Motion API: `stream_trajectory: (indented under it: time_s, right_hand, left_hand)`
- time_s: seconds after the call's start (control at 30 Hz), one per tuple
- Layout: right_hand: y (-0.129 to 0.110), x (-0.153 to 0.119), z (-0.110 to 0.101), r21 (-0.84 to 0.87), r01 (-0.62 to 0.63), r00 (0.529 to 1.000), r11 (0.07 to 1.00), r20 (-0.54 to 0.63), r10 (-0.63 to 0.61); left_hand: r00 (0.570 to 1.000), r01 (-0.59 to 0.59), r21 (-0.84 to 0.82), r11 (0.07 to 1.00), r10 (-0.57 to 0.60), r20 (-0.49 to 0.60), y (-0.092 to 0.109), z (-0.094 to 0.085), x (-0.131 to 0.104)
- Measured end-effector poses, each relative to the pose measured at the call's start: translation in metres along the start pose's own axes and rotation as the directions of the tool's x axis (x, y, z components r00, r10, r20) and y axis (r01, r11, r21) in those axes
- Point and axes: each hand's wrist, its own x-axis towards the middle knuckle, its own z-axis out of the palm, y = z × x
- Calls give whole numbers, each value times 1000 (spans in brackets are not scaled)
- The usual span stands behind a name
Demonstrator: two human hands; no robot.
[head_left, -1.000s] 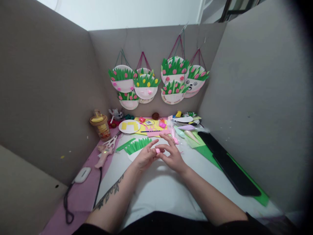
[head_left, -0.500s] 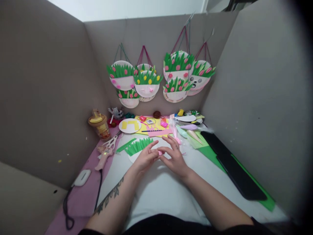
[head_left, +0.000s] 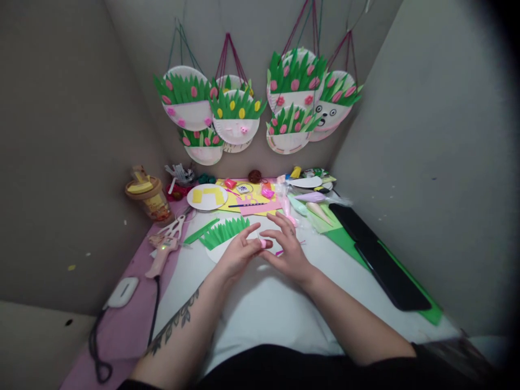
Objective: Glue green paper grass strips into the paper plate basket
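My left hand (head_left: 242, 250) holds a small pink lump (head_left: 263, 244) at its thumb and fingertips, over the white table cover. Facing it, my right hand (head_left: 289, 246) has its thumb and index finger apart around the lump, the other fingers spread. I cannot tell whether the right fingertips touch it. Beneath and behind the left hand lies a white paper plate (head_left: 215, 253), with a green paper grass fringe (head_left: 223, 232) along it. Thin magenta sticks (head_left: 279, 252) lie partly hidden behind my right hand.
A pink glue gun (head_left: 162, 253) stands at left by a brown cup (head_left: 149, 200). White plate with yellow pieces (head_left: 207, 205), pink and yellow sheets and a blue pencil (head_left: 247, 205) lie behind. Black flat case (head_left: 392, 273) is at right; decorated plates (head_left: 236, 130) hang on the wall.
The view has tilted down, so the hanging plates sit higher. My right thumb and index finger have parted, and more of the pink lump shows in my left fingertips.
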Motion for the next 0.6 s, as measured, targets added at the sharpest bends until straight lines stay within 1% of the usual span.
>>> stream_trajectory:
  time_s: [0.1,0.23,0.33,0.43,0.5,0.6]
  right_hand:
    - [-2,-1,-3,17,17,999,1000,27,-17]
    - [-5,-2,-5,7,11,1000,1000,-27,-11]
    - [-7,-2,-5,-1,31,997,1000,-68,-31]
    - [-8,-2,-4,8,54,996,999,-74,-53]
    - [-10,-2,-2,7,50,996,999,-70,-49]
    - [-12,-3,4,-50,47,998,998,-41,-49]
  left_hand:
    - [1000,-8,53,999,7,18,1,0,-3]
    - [999,-39,48,998,37,36,1,2,-6]
    - [999,-39,45,998,38,32,1,3,-7]
    - [999,-32,38,999,31,21,0,4,-8]
    - [999,-32,-22,999,32,1,0,7,-7]
    - [1000,26,-220,975,-29,-9,-1,13,-5]
